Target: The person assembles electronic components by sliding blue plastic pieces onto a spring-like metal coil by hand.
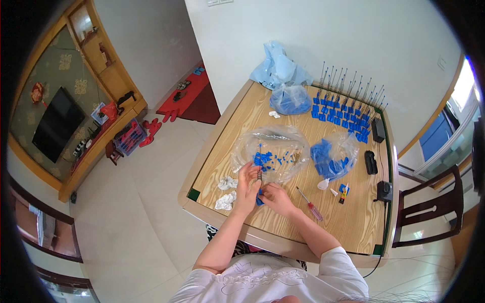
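Close in front of me, both hands work on one upright spring piece, a dark coil with a blue block at its lower end. My left hand is closed around the coil from the left. My right hand pinches at the blue block from the right; its fingertips are partly hidden. Just beyond my hands lies a flattened clear plastic bag with small blue parts and small brass-coloured pieces on it.
Rows of finished-looking blue blocks with springs stand at the far right. Bags of blue parts sit nearby. A screwdriver, a glue tube, a white nozzle bottle and crumpled white paper lie about. A chair stands right.
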`<control>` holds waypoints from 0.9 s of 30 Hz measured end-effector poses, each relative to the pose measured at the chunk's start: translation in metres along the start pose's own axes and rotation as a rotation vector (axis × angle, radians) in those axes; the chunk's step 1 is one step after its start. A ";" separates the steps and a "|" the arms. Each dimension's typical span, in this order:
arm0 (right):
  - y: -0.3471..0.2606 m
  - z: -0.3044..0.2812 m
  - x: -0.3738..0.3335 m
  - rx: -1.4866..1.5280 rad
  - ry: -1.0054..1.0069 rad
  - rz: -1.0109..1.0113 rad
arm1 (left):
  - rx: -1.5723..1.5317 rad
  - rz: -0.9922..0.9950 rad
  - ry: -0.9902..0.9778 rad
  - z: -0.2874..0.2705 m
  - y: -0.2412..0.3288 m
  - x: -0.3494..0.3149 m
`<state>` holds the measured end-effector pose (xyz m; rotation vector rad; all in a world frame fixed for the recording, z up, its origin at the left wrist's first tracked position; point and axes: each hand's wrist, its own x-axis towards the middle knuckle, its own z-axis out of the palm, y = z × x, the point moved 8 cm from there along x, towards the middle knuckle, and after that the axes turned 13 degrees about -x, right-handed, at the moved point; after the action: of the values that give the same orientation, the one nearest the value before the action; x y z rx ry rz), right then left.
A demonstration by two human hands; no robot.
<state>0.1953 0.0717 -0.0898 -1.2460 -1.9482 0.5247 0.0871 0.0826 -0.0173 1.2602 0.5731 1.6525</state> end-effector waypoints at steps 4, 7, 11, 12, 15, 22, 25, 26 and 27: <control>-0.030 -0.021 0.014 0.025 -0.028 0.048 | 0.067 -0.227 -0.062 -0.039 -0.019 -0.022; -0.054 -0.031 0.027 0.065 -0.046 0.080 | -0.040 -0.388 -0.215 -0.031 -0.022 -0.038; -0.084 -0.040 0.039 0.097 -0.066 0.092 | -0.307 -0.541 -0.011 -0.024 0.001 -0.035; -0.092 -0.040 0.042 0.064 -0.063 0.097 | -0.362 -0.540 0.023 -0.025 0.008 -0.033; -0.106 -0.040 0.048 0.005 -0.060 0.080 | -0.418 -0.530 0.066 -0.031 0.022 -0.031; -0.128 -0.044 0.056 0.321 -0.032 0.018 | -0.370 -0.436 0.116 -0.055 0.034 -0.025; -0.099 -0.054 0.059 0.201 -0.009 0.135 | -0.271 -0.459 0.128 -0.061 0.041 -0.024; -0.097 -0.058 0.060 0.200 -0.011 0.128 | -0.271 -0.452 0.130 -0.061 0.045 -0.023; -0.090 -0.062 0.061 0.211 -0.009 0.196 | -0.285 -0.464 0.127 -0.058 0.048 -0.023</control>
<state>0.1758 0.0831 0.0331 -1.3049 -1.7364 0.8147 0.0148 0.0512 -0.0103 0.7503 0.6267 1.3670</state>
